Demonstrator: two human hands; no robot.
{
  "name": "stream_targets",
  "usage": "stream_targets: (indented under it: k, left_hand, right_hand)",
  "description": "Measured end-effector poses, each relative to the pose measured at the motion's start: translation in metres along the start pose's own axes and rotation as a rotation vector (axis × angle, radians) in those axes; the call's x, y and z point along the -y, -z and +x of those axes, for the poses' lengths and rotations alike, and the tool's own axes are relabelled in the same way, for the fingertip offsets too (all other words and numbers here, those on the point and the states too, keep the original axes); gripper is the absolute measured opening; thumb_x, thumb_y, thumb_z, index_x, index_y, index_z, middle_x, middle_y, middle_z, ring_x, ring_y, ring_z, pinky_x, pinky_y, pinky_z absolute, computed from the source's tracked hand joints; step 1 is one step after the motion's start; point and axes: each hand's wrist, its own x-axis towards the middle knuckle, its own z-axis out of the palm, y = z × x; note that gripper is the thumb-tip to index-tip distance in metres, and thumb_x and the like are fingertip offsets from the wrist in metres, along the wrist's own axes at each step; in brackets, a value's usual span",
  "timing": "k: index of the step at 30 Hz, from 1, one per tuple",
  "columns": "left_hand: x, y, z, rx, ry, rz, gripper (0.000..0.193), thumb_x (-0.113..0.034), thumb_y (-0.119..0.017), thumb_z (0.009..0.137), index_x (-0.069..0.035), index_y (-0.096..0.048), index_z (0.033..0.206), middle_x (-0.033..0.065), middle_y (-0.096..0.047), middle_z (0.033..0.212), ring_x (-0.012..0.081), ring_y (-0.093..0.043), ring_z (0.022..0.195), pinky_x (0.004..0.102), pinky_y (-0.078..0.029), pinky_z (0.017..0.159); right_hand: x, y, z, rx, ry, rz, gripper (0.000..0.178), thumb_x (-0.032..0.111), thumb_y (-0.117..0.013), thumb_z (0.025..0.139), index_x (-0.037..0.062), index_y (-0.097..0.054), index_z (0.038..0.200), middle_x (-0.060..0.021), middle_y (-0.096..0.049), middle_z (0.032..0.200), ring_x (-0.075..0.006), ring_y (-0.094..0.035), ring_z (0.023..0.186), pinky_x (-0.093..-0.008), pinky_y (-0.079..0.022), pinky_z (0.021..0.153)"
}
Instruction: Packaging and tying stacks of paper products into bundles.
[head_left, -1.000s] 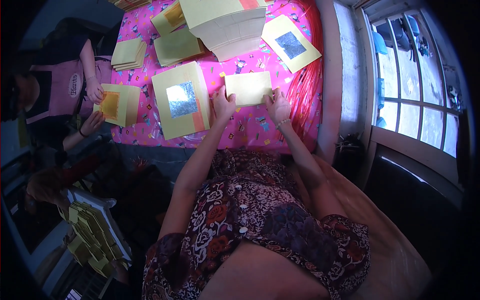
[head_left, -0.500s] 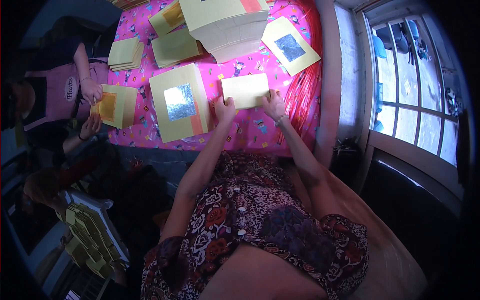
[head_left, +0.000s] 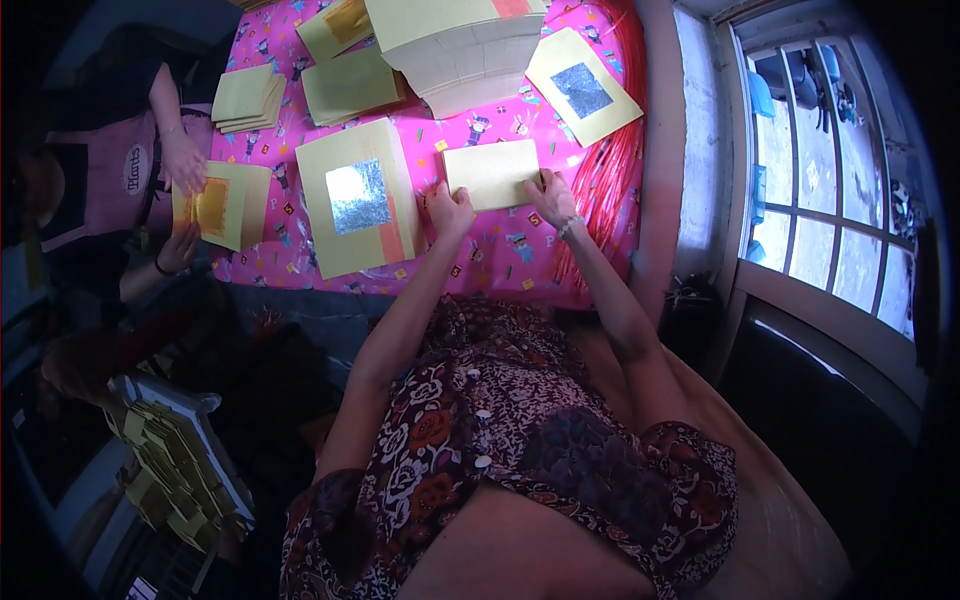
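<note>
Forearms stretched forward, a person's left hand (head_left: pixel 451 209) and right hand (head_left: pixel 554 201), set apart, pinch the near corners of yellow paper (head_left: pixel 491 172) spanning between them over a pink surface (head_left: pixel 488 258).

Daylight from right-hand window (head_left: pixel 830 200), glare on silver foil (head_left: pixel 358 197), dim lower left, blackened fisheye rim

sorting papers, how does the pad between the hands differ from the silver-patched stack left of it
The pad is plain on top; the stack bears a silver patch and orange strip. The pad looks smaller than the stack. The pad lies crosswise; the stack, lengthwise. Both are yellow.
</note>
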Motion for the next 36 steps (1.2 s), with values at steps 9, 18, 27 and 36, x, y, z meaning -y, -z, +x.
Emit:
stream_targets:
  k: [9,18,27,36]
  left_hand:
    - [-0.030,0.022,-0.027,-0.022,-0.051,-0.139,0.060,-0.023,-0.050,0.092,0.007,-0.028,0.138,0.0330,-0.044,0.120,0.0453,-0.046,0.112,0.0507,-0.038,0.097]
    - [-0.034,0.154,-0.077,0.077,-0.546,-0.170,0.033,-0.011,-0.060,0.083,-0.006,-0.057,0.115,0.0160,-0.055,0.105,0.0331,-0.053,0.104,0.0418,-0.043,0.091]
    - [0.044,0.239,-0.053,0.128,-0.681,0.224,0.050,-0.015,-0.080,0.067,-0.009,-0.060,0.112,0.0098,-0.055,0.108,0.0309,-0.051,0.105,0.0398,-0.044,0.090]
    - [0.045,0.247,-0.041,0.254,-0.659,0.186,0.033,-0.016,-0.081,0.066,-0.011,-0.070,0.097,0.0054,-0.058,0.106,0.0261,-0.055,0.101,0.0366,-0.048,0.086]
  right_hand:
    - [-0.032,0.002,0.008,0.113,0.044,0.316,0.058,0.044,-0.048,0.094,-0.0073,-0.051,0.122,-0.0258,-0.063,0.107,-0.0322,-0.062,0.098,-0.0394,-0.048,0.086]
    - [0.045,0.039,-0.028,-0.135,0.276,0.370,0.032,0.027,-0.059,0.093,-0.0003,-0.060,0.110,-0.0129,-0.066,0.095,-0.0184,-0.065,0.084,-0.0309,-0.052,0.075]
    - [0.153,-0.031,-0.094,0.153,0.883,-0.190,0.038,0.028,-0.071,0.078,0.0072,-0.057,0.108,-0.0110,-0.056,0.097,-0.0289,-0.057,0.093,-0.0397,-0.049,0.081]
    - [0.160,-0.063,-0.080,0.286,0.992,-0.400,0.030,0.028,-0.070,0.076,0.0096,-0.061,0.097,-0.0069,-0.057,0.096,-0.0260,-0.058,0.092,-0.0405,-0.050,0.080]
